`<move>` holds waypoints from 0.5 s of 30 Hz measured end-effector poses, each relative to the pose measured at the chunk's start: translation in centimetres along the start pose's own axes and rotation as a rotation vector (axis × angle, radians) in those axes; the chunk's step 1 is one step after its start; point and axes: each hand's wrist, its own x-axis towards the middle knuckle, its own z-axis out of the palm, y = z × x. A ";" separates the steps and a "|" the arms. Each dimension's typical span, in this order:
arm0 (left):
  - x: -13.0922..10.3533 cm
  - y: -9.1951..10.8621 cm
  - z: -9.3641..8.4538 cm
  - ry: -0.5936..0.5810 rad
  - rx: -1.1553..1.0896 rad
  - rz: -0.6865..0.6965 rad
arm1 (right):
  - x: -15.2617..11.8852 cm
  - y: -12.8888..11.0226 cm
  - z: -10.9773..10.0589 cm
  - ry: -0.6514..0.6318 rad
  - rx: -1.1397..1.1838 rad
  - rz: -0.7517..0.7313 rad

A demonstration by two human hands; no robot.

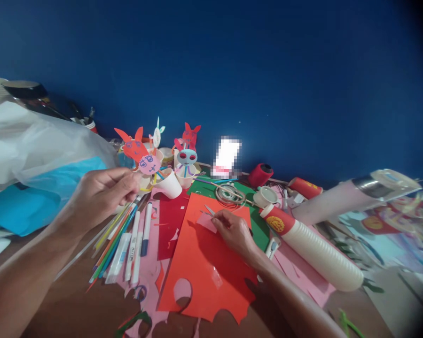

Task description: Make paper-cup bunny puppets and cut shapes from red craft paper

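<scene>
My left hand (109,190) is raised at the left, its fingers pinched beside a round pink paper face (150,165); what lies between the fingertips is hidden. A red paper shape with two pointed ears (136,146) stands just behind that face. Over the orange sheet (204,263), my right hand (234,230) has its fingers closed around small scissors (210,210), whose blades show past the fingertips. A small pink paper piece (207,222) lies under this hand. Several white paper cups, one tipped (171,184), stand behind, with a light blue face (187,157) on one.
Markers (132,249) and coloured sticks (109,239) lie left of the orange sheet. To the right are a long stack of cups (317,253), a red spool (260,174), a small cup (265,196) and a cutter (273,247). Plastic wrapping (42,141) covers the far left.
</scene>
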 end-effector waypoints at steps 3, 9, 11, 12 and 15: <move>0.0 0.1 0.5 -0.055 -0.026 -0.045 | 0.0 0.0 0.0 0.005 -0.017 -0.002; -0.3 -0.3 0.9 -0.143 0.050 -0.016 | 0.1 0.1 -0.2 -0.042 -0.081 0.027; -0.6 -0.5 1.3 -0.205 0.097 0.003 | 0.2 0.0 -0.6 -0.078 -0.105 0.022; -0.8 -0.6 1.7 -0.253 0.112 0.012 | 0.2 -0.1 -1.0 -0.096 -0.110 0.017; -1.9 -0.3 3.5 -0.443 0.156 0.054 | 0.2 -0.7 -2.5 -0.234 -0.059 -0.056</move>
